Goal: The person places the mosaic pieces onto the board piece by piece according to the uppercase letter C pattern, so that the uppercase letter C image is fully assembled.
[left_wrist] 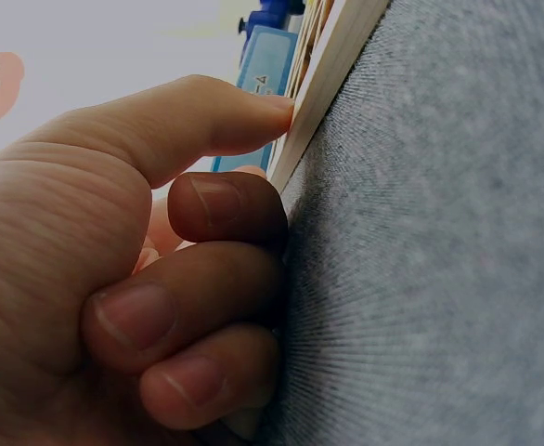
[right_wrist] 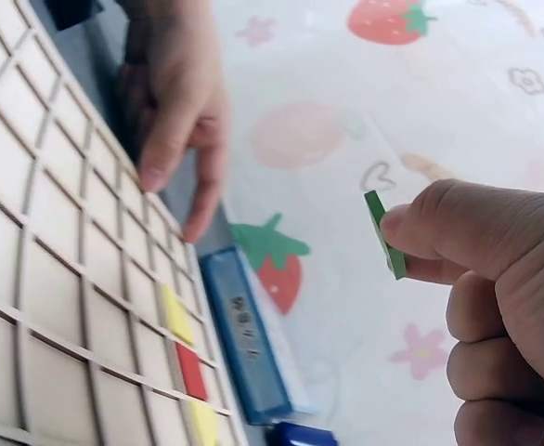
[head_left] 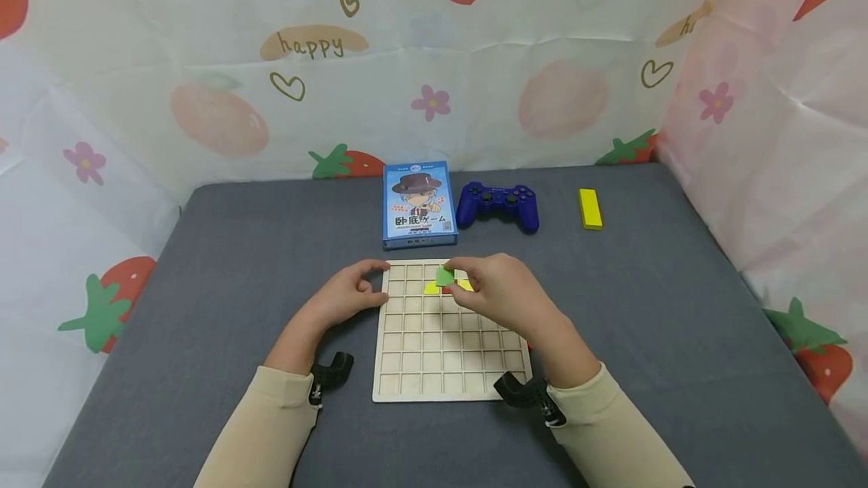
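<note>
A green square tile is pinched between thumb and index finger of my right hand; in the head view it is above the upper part of a wooden grid board. Below the tile, two yellow tiles lie in the board's cells with a red tile between them. My left hand touches the board's left edge with thumb and index fingertips, spread apart. Its other fingers are curled loosely beside the board on the cloth.
Behind the board lies a blue game box, and a blue game controller is to its right. Farther right is a yellow block. Something red peeks out at the board's right edge, mostly hidden by my right arm.
</note>
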Demonstrator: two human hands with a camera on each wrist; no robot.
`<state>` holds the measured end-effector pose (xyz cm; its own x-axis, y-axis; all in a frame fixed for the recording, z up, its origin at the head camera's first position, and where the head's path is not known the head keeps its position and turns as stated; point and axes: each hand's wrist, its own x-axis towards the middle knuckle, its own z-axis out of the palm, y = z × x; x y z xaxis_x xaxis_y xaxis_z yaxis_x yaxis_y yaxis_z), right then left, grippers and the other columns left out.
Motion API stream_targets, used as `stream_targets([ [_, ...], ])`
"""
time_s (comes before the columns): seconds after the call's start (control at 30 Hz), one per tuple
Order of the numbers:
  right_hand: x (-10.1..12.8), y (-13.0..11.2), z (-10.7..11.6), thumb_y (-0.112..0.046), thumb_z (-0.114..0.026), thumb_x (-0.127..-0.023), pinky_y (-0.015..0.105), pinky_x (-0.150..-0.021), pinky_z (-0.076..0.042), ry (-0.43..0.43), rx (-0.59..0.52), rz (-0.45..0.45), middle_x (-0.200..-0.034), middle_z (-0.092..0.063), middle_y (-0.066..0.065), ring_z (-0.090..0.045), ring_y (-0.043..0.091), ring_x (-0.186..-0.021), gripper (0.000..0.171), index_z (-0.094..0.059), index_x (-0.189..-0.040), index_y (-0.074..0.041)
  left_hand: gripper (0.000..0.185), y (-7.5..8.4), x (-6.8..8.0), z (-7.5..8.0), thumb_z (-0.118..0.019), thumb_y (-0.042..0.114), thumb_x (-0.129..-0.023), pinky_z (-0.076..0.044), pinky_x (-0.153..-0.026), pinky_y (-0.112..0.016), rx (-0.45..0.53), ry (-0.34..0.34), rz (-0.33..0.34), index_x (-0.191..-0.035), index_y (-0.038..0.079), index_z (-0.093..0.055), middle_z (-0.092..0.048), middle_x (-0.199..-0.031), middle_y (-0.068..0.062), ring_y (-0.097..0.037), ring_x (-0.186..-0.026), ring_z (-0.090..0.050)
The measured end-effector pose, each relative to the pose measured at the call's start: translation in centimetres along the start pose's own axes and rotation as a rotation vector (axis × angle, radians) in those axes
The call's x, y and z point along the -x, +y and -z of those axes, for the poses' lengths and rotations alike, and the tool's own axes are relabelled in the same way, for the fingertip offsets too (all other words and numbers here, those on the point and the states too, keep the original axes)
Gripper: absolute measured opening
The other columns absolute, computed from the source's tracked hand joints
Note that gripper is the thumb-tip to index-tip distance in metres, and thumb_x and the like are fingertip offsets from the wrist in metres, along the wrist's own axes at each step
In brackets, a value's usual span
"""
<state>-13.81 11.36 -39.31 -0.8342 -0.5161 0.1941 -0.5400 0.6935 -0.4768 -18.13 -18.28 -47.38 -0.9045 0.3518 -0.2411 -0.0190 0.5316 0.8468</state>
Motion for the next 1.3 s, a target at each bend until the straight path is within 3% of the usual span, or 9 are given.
stream_targets([
  [0.1, -0.4, -0.1, -1.0, -0.021, -0.071, -0.097, 0.025, -0.049, -0.03, -0.017, 0.054, 0.005, -0.059, -0.051, -0.008, -0.038, 0.007, -0.05, 0.029, -0.074, -0.124, -0.012, 0.059, 0.0, 0.0, 0.0, -0.073, 0.019, -0.096, -0.031, -0.05, -0.029, -0.002, -0.001, -0.003, -0.149, 0.01, -0.048, -0.042, -0.056, 0.002, -0.013, -0.044, -0.035],
  [0.23, -0.8, -0.1, -2.2, -0.024, -0.071, -0.097, 0.027, -0.055, -0.041, -0.049, 0.094, 0.016, -0.077, -0.069, -0.005, -0.05, 0.008, -0.057, 0.029, -0.075, -0.123, -0.013, 0.059, -0.1, -0.1, 0.0, -0.073, 0.019, -0.096, -0.03, -0.05, -0.028, -0.006, 0.0, -0.005, -0.149, 0.01, -0.049, -0.042, -0.056, 0.003, -0.012, -0.045, -0.035],
  [0.33, -1.0, 0.1, -3.0, -0.026, -0.072, -0.097, 0.029, -0.057, -0.044, -0.074, 0.103, 0.019, -0.077, -0.067, -0.005, -0.052, 0.008, -0.06, 0.028, -0.075, -0.122, -0.014, 0.059, -0.1, -0.1, 0.0, -0.073, 0.019, -0.096, -0.03, -0.05, -0.029, -0.011, 0.002, -0.008, -0.149, 0.009, -0.049, -0.042, -0.057, 0.003, -0.012, -0.045, -0.035],
  [0.53, -1.4, 0.8, -4.5, -0.027, -0.071, -0.097, 0.028, -0.051, -0.036, -0.132, 0.104, -0.017, -0.061, -0.052, -0.009, -0.045, 0.008, -0.054, 0.029, -0.075, -0.123, -0.014, 0.059, -0.2, -0.1, -0.1, -0.074, 0.02, -0.096, -0.029, -0.05, -0.029, -0.012, 0.004, -0.005, -0.149, 0.01, -0.049, -0.042, -0.057, 0.003, -0.012, -0.045, -0.035],
  [0.7, -1.5, 1.2, -5.4, -0.029, -0.072, -0.097, 0.029, -0.05, -0.038, -0.158, 0.114, -0.031, -0.058, -0.051, -0.009, -0.044, 0.009, -0.054, 0.029, -0.076, -0.121, -0.014, 0.059, -0.3, -0.2, -0.1, -0.074, 0.02, -0.095, -0.029, -0.051, -0.029, -0.017, 0.007, 0.002, -0.148, 0.011, -0.05, -0.042, -0.057, 0.003, -0.013, -0.045, -0.035],
  [0.77, -1.5, 1.4, -5.8, -0.03, -0.073, -0.097, 0.031, -0.053, -0.042, -0.165, 0.128, -0.028, -0.062, -0.057, -0.007, -0.049, 0.011, -0.056, 0.028, -0.076, -0.121, -0.015, 0.059, -0.2, -0.2, -0.1, -0.074, 0.02, -0.095, -0.029, -0.051, -0.029, -0.016, 0.009, 0.002, -0.148, 0.011, -0.05, -0.042, -0.057, 0.003, -0.013, -0.045, -0.035],
  [0.97, -1.5, 1.7, -6.4, -0.03, -0.073, -0.096, 0.036, -0.062, -0.052, -0.179, 0.168, -0.035, -0.096, -0.076, 0.0, -0.067, 0.017, -0.075, 0.029, -0.077, -0.122, -0.017, 0.059, -0.1, -0.1, -0.1, -0.074, 0.02, -0.095, -0.029, -0.051, -0.029, -0.015, 0.013, 0.0, -0.148, 0.011, -0.05, -0.042, -0.057, 0.003, -0.013, -0.045, -0.035],
  [1.17, -1.5, 1.9, -6.7, -0.03, -0.072, -0.096, 0.035, -0.058, -0.049, -0.179, 0.168, -0.035, -0.093, -0.076, 0.0, -0.063, 0.015, -0.068, 0.03, -0.076, -0.122, -0.017, 0.059, 0.0, -0.1, -0.1, -0.074, 0.02, -0.094, -0.029, -0.051, -0.029, -0.022, 0.015, 0.003, -0.148, 0.011, -0.051, -0.042, -0.057, 0.003, -0.013, -0.046, -0.035],
  [1.3, -1.5, 1.9, -6.8, -0.032, -0.072, -0.097, 0.037, -0.062, -0.052, -0.172, 0.154, -0.037, -0.098, -0.077, 0.002, -0.067, 0.018, -0.074, 0.03, -0.076, -0.123, -0.017, 0.058, 0.0, 0.0, -0.1, -0.074, 0.021, -0.095, -0.029, -0.051, -0.029, -0.029, 0.015, -0.001, -0.147, 0.011, -0.051, -0.043, -0.057, 0.003, -0.013, -0.046, -0.035],
])
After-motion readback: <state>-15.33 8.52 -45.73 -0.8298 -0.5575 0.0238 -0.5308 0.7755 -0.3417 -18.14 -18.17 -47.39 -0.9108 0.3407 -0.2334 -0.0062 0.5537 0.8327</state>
